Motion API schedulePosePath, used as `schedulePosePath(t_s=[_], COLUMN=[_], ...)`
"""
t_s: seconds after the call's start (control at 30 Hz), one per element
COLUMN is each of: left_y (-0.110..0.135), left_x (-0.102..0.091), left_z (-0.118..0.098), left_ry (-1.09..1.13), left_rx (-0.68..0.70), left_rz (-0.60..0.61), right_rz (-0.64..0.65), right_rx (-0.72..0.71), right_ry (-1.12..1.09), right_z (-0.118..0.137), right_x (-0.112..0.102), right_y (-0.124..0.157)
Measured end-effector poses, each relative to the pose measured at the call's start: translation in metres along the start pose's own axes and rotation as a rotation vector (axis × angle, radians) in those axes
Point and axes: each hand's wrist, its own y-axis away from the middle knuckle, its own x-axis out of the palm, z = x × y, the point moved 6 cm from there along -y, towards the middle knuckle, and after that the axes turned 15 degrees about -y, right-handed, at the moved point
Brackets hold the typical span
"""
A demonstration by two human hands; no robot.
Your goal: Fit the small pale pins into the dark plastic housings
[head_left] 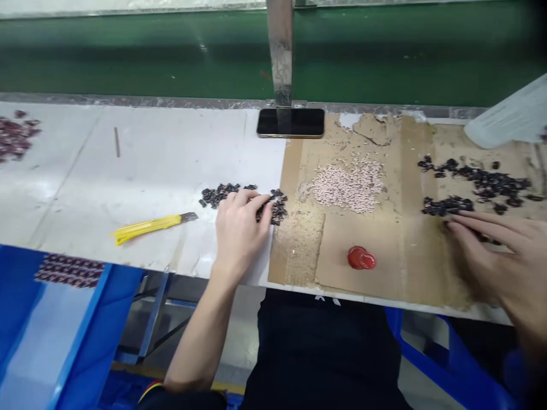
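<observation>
My left hand [240, 228] rests over a pile of small black pieces [216, 195] on the white table top, its fingers bent and drawn together at the tips. What lies between those fingertips is too small to make out. On the right, my right hand [499, 250] pinches thumb and forefinger together at the near edge of another heap of black pieces [499, 185]; a small black piece shows at the tips. Between the hands lie many tiny pale pink parts [350, 185] on brown cardboard [299, 228]. Closer to me is a blob of red paste [361, 258].
A yellow utility knife [149, 228] lies left of my left hand, blade exposed. A phone [290, 123] sits by a metal post [281, 57]. Dark red pieces [17, 136] lie far left, a translucent bottle [508, 114] far right. A blue bin [85, 330] holds rows of parts.
</observation>
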Motion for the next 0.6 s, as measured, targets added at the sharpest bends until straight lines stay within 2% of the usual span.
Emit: schedulePosePath(t_s=[0.03, 0.07, 0.23, 0.37, 0.47, 0.6], left_y=[-0.001, -0.001, -0.006, -0.003, 0.007, 0.023], left_x=[0.002, 0.002, -0.004, -0.016, -0.016, -0.002], left_z=[0.001, 0.001, 0.004, 0.011, 0.01, -0.013], left_ry=[0.0, 0.011, 0.113, 0.29, 0.652, 1.295], left_rx=[0.009, 0.014, 0.008, -0.126, -0.286, -0.474], left_rz=[0.012, 0.021, 0.019, -0.022, 0.046, 0.324], right_rz=[-0.055, -0.044, 0.185, 0.338, 0.367, 0.335], right_rx=[-0.045, -0.049, -0.067, -0.081, -0.084, -0.111], right_ry=[0.136, 0.199, 0.217, 0.283, 0.263, 0.262], right_z=[0.008, 0.014, 0.043, 0.054, 0.055, 0.054], right_x=[0.002, 0.01, 0.078, 0.114, 0.123, 0.126], right_y=[-0.003, -0.008, -0.043, -0.06, -0.063, -0.063])
